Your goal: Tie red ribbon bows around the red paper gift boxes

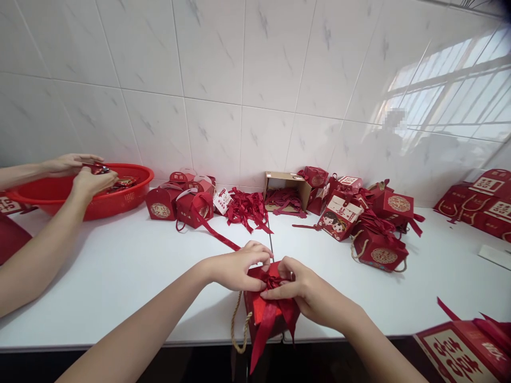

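A red gift box (256, 307) stands at the table's front edge, with a twisted rope handle (233, 330) hanging from its left side. Dark red ribbon (266, 324) is gathered in a bow on top, its tails draping over the front. My left hand (241, 266) pinches the bow from the left, thumb and fingers curled round its loop. From the right, my right hand (305, 290) grips the bow near the knot with thumb and forefinger. The fingers partly hide the knot.
Another person's hands (90, 175) hold small packets over a red plastic basin (136, 199). Red boxes (162, 205), loose ribbons (247, 207) and an open cardboard box (287, 183) line the wall. More tied boxes (383, 250) stand right; another box (459, 351) is near front right.
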{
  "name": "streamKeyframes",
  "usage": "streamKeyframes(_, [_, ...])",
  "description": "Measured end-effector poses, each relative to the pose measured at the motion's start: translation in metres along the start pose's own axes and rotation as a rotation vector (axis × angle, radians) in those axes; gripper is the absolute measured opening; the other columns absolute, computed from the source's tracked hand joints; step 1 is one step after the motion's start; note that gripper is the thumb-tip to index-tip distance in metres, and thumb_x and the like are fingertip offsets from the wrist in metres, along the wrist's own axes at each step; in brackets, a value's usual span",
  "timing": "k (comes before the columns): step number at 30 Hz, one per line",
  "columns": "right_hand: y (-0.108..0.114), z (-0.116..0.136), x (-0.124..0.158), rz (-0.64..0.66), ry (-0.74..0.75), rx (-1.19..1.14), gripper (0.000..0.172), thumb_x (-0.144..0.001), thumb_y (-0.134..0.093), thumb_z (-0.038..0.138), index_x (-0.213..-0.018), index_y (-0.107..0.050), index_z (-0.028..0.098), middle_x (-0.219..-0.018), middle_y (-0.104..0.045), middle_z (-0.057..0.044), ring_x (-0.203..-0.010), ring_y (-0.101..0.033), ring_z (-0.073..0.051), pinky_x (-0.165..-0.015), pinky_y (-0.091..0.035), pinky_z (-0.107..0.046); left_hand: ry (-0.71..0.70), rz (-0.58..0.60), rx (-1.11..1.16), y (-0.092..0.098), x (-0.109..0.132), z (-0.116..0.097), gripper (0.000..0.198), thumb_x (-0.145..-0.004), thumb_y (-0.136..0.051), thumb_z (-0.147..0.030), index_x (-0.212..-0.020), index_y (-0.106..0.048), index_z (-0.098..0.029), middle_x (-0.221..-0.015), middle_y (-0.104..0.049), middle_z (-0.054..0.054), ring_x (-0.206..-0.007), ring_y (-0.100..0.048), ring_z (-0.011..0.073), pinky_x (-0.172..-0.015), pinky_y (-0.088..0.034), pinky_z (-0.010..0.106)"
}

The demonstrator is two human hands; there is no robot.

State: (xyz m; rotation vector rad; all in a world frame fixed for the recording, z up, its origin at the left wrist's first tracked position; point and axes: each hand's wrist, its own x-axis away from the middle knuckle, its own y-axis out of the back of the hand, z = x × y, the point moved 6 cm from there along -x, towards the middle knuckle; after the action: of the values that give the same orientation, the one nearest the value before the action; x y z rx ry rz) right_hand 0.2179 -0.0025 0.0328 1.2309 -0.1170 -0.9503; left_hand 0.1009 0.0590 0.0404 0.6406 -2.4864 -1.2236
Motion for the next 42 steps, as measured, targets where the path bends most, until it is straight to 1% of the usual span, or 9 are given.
streamKeyframes(7, [-0.003,-0.003,0.0,0.039,-0.026,-0.054,0.042,-0.085,-0.052,0.005,-0.109,-0.069,0.035,-0.101,-0.053,-0.007,-0.091,-0.053,-0.018,-0.074,-0.049,-0.029,-0.015,0.029,0.188,-0.004,-0.004,0.005,0.019,-0.084,-0.056,-0.037,-0.074,-0.057,-0.021,-0.135,-0.048,0.002,-0.131,-0.03,0.0251,-0.106,-0.029,0.039])
streamKeyframes(10, [-0.005,-0.005,0.0,0.052,-0.042,-0.074,0.042,-0.086,-0.051,0.006,-0.109,-0.069,0.036,-0.104,-0.051,-0.006,-0.093,-0.052,-0.018,-0.077,-0.048,-0.031,-0.017,0.054,0.266,-0.007,-0.004,0.012,0.019,-0.083,-0.058,-0.038,-0.075,-0.061,-0.022,-0.141,-0.044,0.0,-0.132,-0.032,0.0236,-0.108,-0.028,0.038])
streamKeyframes(17, [-0.002,-0.003,0.0,0.087,-0.085,-0.055,0.032,-0.089,-0.051,0.014,-0.11,-0.069,0.032,-0.088,-0.046,-0.004,-0.075,-0.048,-0.013,-0.069,-0.047,-0.027,-0.015,-0.143,0.021,0.014,0.0,0.009,0.03,-0.078,-0.064,-0.043,-0.061,-0.056,-0.019,-0.129,-0.054,0.005,-0.13,-0.028,0.0281,-0.104,-0.031,0.044])
streamKeyframes(21, [-0.001,-0.001,0.0,0.028,-0.046,-0.059,0.033,-0.088,-0.052,0.013,-0.109,-0.07,0.031,-0.088,-0.045,-0.004,-0.077,-0.048,-0.014,-0.068,-0.048,-0.027,-0.061,-0.111,0.08,0.013,0.0,0.001,0.024,-0.078,-0.064,-0.04,-0.064,-0.062,-0.021,-0.129,-0.055,0.003,-0.128,-0.032,0.0273,-0.102,-0.034,0.043])
streamKeyframes(25, [-0.003,-0.003,0.002,0.033,-0.049,-0.034,0.039,-0.087,-0.049,0.007,-0.109,-0.07,0.032,-0.087,-0.044,-0.005,-0.072,-0.048,-0.013,-0.066,-0.049,-0.028,-0.024,-0.144,0.13,0.012,0.0,0.01,0.034,-0.083,-0.057,-0.04,-0.057,-0.059,-0.02,-0.125,-0.059,0.003,-0.127,-0.034,0.027,-0.104,-0.03,0.043])
streamKeyframes(30, [0.003,-0.007,0.005,-0.073,-0.004,-0.076,0.041,-0.089,-0.041,0.005,-0.107,-0.07,0.028,-0.09,-0.048,-0.006,-0.08,-0.054,-0.014,-0.07,-0.05,-0.027,-0.052,-0.245,0.249,0.006,0.002,0.011,0.025,-0.081,-0.059,-0.038,-0.064,-0.055,-0.019,-0.11,-0.065,0.005,-0.11,-0.05,0.0222,-0.096,-0.038,0.036])
streamKeyframes(35, [0.014,-0.018,0.011,-0.313,-0.121,-0.185,0.014,-0.088,-0.051,0.016,-0.099,-0.058,0.022,-0.088,-0.061,-0.004,-0.078,-0.059,-0.014,-0.066,-0.05,-0.027,-0.01,-0.35,0.355,0.0,0.002,0.004,0.026,-0.076,-0.062,-0.035,-0.064,-0.047,-0.019,-0.092,-0.066,0.004,-0.089,-0.056,0.019,-0.085,-0.043,0.033])
streamKeyframes(38, [0.013,-0.024,0.012,-0.3,-0.225,-0.201,0.018,-0.086,-0.055,0.018,-0.103,-0.052,0.023,-0.085,-0.065,-0.001,-0.075,-0.06,-0.014,-0.062,-0.048,-0.026,0.03,-0.4,0.439,-0.001,0.001,0.004,0.031,-0.077,-0.061,-0.037,-0.06,-0.043,-0.018,-0.083,-0.066,0.003,-0.079,-0.057,0.0169,-0.077,-0.044,0.031])
streamKeyframes(42, [0.012,-0.023,0.011,-0.293,-0.229,-0.199,0.013,-0.086,-0.054,0.018,-0.098,-0.057,0.022,-0.084,-0.066,-0.002,-0.074,-0.06,-0.014,-0.063,-0.049,-0.026,0.082,-0.455,0.482,-0.005,-0.001,0.005,0.035,-0.078,-0.06,-0.042,-0.056,-0.046,-0.017,-0.071,-0.062,0.002,-0.068,-0.054,0.0141,-0.067,-0.043,0.028])
